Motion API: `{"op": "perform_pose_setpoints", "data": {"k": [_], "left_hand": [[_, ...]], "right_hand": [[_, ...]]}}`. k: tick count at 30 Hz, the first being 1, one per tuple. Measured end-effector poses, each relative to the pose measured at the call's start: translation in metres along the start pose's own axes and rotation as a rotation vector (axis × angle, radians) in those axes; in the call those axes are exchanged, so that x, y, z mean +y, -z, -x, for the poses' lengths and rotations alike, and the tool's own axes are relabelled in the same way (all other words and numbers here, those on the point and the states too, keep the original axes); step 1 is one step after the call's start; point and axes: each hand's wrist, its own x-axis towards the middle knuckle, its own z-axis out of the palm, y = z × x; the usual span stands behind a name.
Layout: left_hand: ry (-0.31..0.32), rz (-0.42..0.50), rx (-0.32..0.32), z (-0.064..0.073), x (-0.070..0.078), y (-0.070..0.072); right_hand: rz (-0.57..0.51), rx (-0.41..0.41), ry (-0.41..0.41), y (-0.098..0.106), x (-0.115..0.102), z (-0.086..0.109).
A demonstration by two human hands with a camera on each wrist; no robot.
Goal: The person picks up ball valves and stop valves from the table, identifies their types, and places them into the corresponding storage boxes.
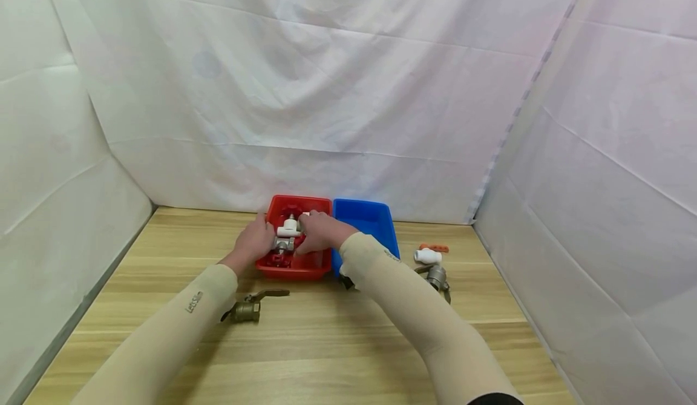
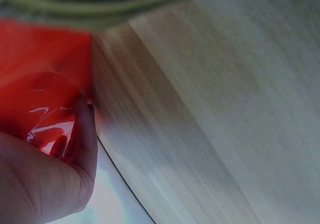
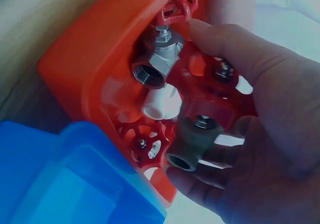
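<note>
In the head view my right hand point(image 1: 321, 233) reaches into a red bin point(image 1: 307, 275). The right wrist view shows its fingers curled round the dull grey-green body of a handwheel valve point(image 3: 192, 141) with a red wheel. Its thumb lies at the small red wheel of a metal valve point(image 3: 162, 58) in the same bin. A white valve body point(image 1: 288, 229) and another red handwheel point(image 3: 145, 143) are beside these. My left hand point(image 1: 256, 240) grips the bin's left wall, its fingers along the outer face in the left wrist view.
A blue bin point(image 1: 362, 203) adjoins the red one on the right. Nearer lies a brass lever valve point(image 1: 247, 312), by the left forearm. At right are a white ball valve point(image 1: 428, 256) with an orange handle and a metal coupling point(image 1: 437, 276). White cloth walls surround the table.
</note>
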Motion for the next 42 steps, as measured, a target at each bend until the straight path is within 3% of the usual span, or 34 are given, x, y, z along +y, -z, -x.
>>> {"op": "perform_pose_setpoints", "data": {"k": [12, 22, 30, 42], "left_hand": [[-0.011, -0.02, 0.018, 0.0, 0.0, -0.003], [-0.002, -0.012, -0.001, 0.0, 0.006, -0.005], [-0.018, -0.014, 0.013, -0.001, 0.003, -0.007], [0.024, 0.0, 0.006, -0.004, 0.002, -0.009]], "right_hand": [[-0.062, -0.173, -0.023, -0.001, 0.004, -0.011], [0.014, -0.22, -0.054, -0.001, 0.002, -0.013], [0.073, -0.278, -0.128, -0.017, 0.007, -0.029], [0.153, -0.291, -0.078, -0.019, 0.003, -0.017]]}}
